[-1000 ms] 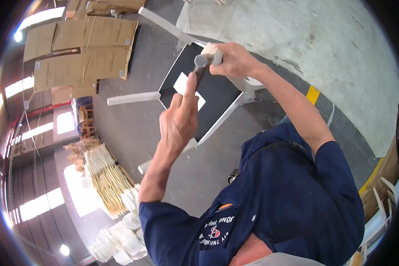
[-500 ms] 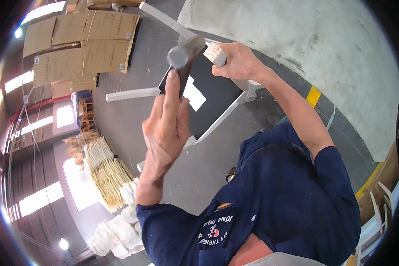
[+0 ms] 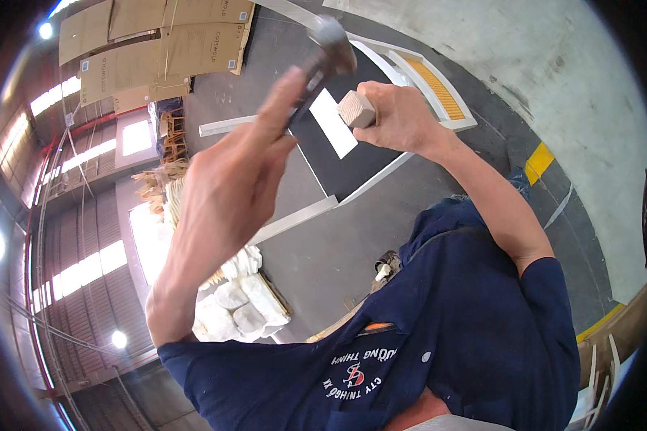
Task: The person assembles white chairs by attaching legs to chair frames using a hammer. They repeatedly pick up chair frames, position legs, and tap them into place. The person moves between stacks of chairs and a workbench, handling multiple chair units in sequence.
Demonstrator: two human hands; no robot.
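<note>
My left hand [image 3: 237,179] is closed round the handle of a hammer [image 3: 331,54], its metal head raised to the upper middle; hand and hammer are blurred by motion. My right hand [image 3: 402,118] grips a pale piece of wood [image 3: 356,110], its bare end turned up toward me; how far it reaches below is hidden by the hand. Beneath both hands lies an upturned white chair [image 3: 266,230] with a black seat underside [image 3: 363,169]. On that underside is a white label [image 3: 332,126]. A woven yellow back panel [image 3: 436,87] in a white frame shows beyond my right hand.
Stacked cardboard boxes [image 3: 201,47] stand at the upper left. White wrapped bundles [image 3: 244,305] lie at the lower left. A pale floor area [image 3: 510,43] with yellow marks [image 3: 539,163] curves along the right. White chair parts [image 3: 602,377] stand at the lower right.
The hammer has risen and swung away from the wood, and my left hand is lifted nearer to me. My right hand still holds the wood. The view has shifted, showing the woven back panel.
</note>
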